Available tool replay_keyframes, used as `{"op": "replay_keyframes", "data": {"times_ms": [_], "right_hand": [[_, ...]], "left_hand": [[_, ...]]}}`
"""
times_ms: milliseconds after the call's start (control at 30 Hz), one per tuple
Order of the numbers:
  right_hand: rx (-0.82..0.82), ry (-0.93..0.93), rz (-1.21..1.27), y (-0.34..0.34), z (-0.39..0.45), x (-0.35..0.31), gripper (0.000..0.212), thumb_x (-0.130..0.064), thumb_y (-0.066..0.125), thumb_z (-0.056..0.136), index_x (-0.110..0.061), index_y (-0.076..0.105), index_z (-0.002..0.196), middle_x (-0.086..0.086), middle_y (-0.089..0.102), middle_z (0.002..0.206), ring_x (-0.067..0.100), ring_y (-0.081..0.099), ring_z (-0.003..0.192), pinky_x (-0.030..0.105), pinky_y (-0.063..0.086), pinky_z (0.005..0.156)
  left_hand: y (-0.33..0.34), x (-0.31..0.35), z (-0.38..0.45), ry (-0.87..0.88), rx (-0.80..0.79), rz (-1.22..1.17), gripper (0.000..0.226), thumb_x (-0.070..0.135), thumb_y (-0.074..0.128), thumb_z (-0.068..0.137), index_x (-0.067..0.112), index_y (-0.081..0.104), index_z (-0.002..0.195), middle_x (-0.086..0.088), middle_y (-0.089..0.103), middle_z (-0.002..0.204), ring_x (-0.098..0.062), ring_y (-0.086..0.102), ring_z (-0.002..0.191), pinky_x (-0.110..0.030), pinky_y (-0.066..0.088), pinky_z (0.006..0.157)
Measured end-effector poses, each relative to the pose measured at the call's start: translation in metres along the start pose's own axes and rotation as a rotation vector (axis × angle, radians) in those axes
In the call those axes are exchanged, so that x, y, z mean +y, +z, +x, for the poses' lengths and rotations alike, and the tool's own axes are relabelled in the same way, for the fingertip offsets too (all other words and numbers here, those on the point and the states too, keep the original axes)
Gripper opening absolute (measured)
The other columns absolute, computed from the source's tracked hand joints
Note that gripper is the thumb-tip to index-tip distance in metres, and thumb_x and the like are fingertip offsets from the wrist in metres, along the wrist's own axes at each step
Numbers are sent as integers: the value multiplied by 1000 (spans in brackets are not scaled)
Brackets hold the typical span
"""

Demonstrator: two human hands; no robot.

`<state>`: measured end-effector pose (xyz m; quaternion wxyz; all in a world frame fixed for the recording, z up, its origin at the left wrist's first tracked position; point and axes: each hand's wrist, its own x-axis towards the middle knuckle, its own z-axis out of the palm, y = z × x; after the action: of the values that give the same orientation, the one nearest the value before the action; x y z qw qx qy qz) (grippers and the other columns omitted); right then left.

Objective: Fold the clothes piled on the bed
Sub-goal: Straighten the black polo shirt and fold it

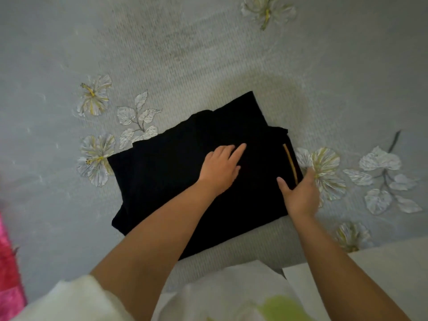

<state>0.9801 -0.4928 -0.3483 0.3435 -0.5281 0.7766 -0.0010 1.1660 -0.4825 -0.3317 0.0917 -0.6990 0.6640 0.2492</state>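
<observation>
- Head view: your left hand point(220, 167) lies flat, fingers spread, on the folded black cloth garment point(176, 181).
- Your right hand point(301, 193) rests open at its right edge, beside a thin tan stripe point(290, 163).
- Grey floral bedspread point(208, 54) lies bare all around.

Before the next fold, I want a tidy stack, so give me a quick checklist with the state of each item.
1. Black garment lies flat on the bedspread: ok, already folded to a rough rectangle.
2. Left hand pins the middle: ok, palm down on the cloth.
3. Right hand has the right edge: cannot tell, thumb lies on the cloth, the fingers are at the edge, partly hidden.
4. Edges line up: not ok, layers at the far side are stepped and uneven.
5. Gold stripe is straight: ok, it runs along the right edge.
6. Room to fold leftward: ok, only bedspread beside the garment, pink cloth well off.
</observation>
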Motion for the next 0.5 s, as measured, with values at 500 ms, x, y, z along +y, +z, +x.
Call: {"op": "replay_keyframes", "data": {"times_ms": [500], "right_hand": [[-108, -225, 247, -6, 22, 31, 71, -33, 69, 79, -13, 36, 139, 7, 52, 132, 24, 49, 121, 31, 38, 99]], "left_hand": [[-18, 28, 108, 294, -151, -27, 79, 45, 51, 87, 16, 8, 147, 0, 52, 75, -22, 51, 89, -22, 20, 99]]}}
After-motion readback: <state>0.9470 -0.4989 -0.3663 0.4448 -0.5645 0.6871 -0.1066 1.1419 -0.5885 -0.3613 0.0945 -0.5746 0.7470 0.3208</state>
